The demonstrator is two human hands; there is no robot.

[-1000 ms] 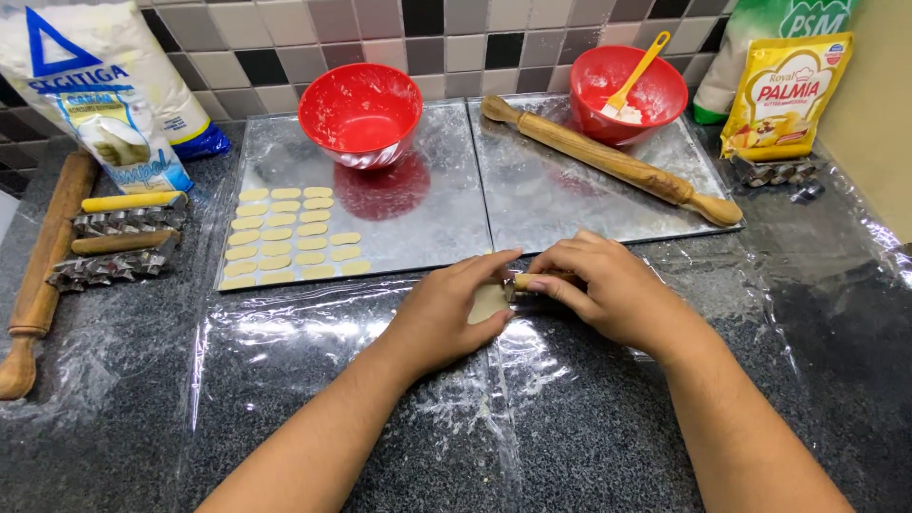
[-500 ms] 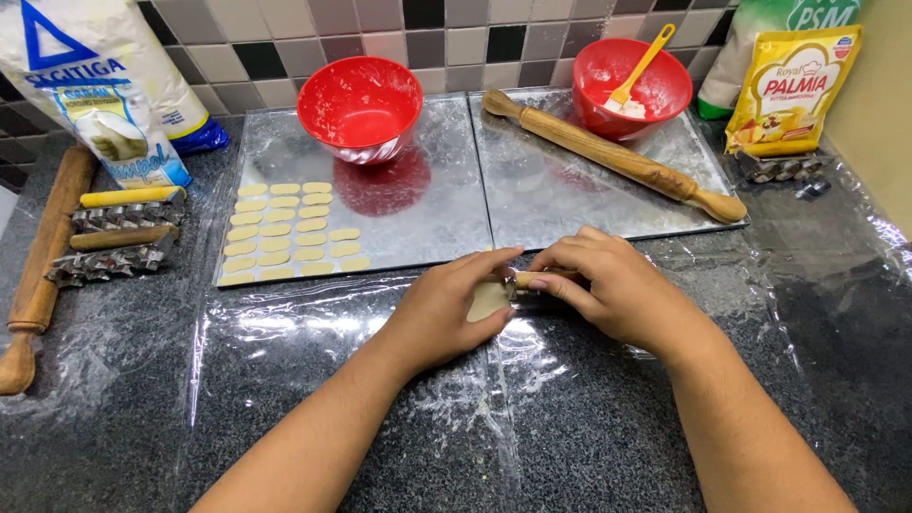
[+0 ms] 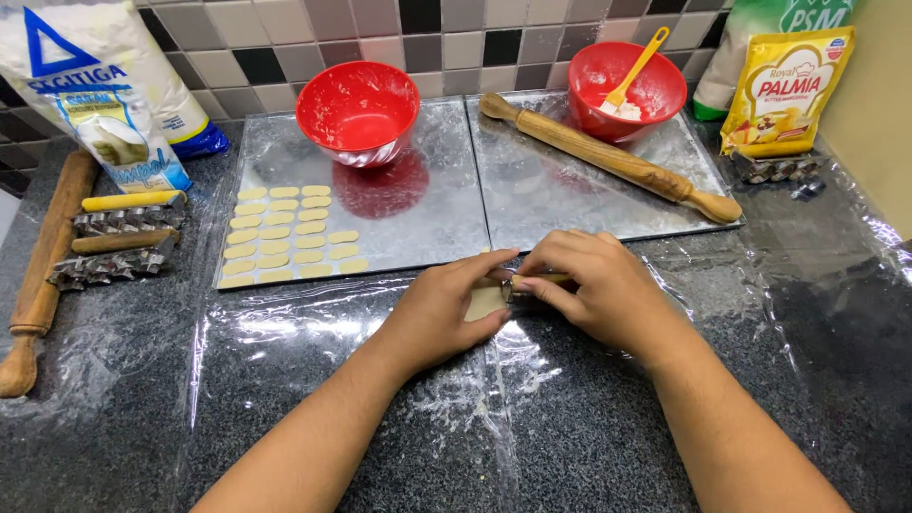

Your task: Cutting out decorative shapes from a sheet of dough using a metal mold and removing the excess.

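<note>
Between the fingertips of both hands, just fwd of the tray edge: a small pale dough piece (image 3: 484, 302) is pinned on the plastic sheet (image 3: 313, 328), w/ a small metal cutter (image 3: 532, 281) pressed at its right side.

Risks (judged):
- Dough is thin and soft; it could be torn or stretched if the cutter is lifted at an angle.
- Sheet looks loose and wrinkled; it could be dragged under the palms and the piece shifted.
- Sticking to the cutter is likely where flour is sparse.

Pose:
- Left hand (image 3: 442, 313): palm down, fingers extended flat, tips laid on the dough's left edge; nothing gripped.
- Right hand (image 3: 598, 290): fingers curled, cutter pinched between thumb and forefinger, wrist low.
- Forearms are angled in from bottom of view, converging on the piece.

Beyond the fingertips, rows of cut pieces (image 3: 285, 233) are laid on the left tray (image 3: 418, 218).
</note>
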